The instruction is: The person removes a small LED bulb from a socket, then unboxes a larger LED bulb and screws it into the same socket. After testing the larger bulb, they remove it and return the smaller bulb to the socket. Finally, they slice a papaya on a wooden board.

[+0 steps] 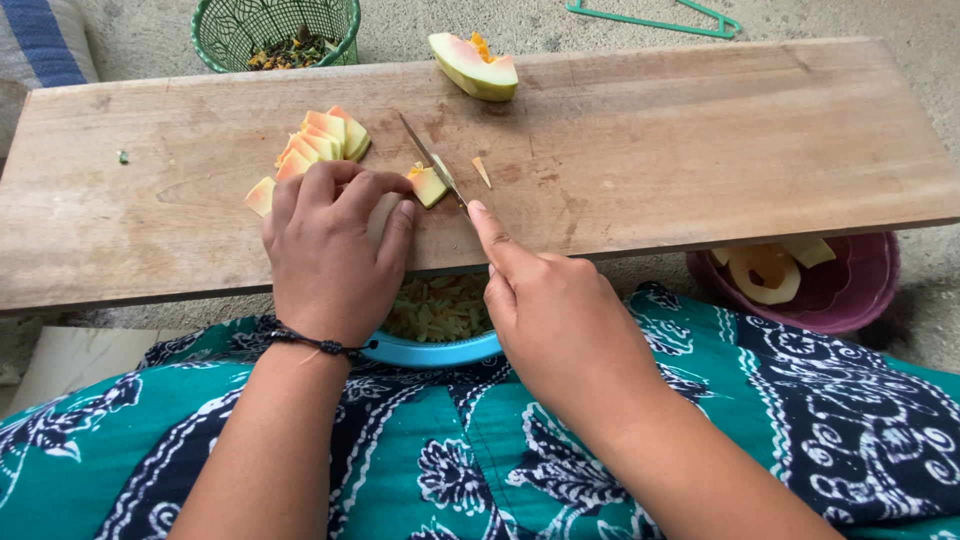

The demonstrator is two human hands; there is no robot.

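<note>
Head view: right hand (560, 320) grips a knife (432, 160), cutting a papaya piece (427, 185) on a wooden board (650, 140).
Left hand (330, 250), curled, steadies the slices (320, 145); a blue bowl (440, 350) sits below, a green basket (275, 30) beyond.

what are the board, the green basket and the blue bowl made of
Board: bare wood, unfinished-looking, with visible grain and stains. Green basket: probably plastic, with a moulded open lattice and smooth rim. Blue bowl: likely plastic, with an even glossy rim, mostly hidden under the board.
</note>
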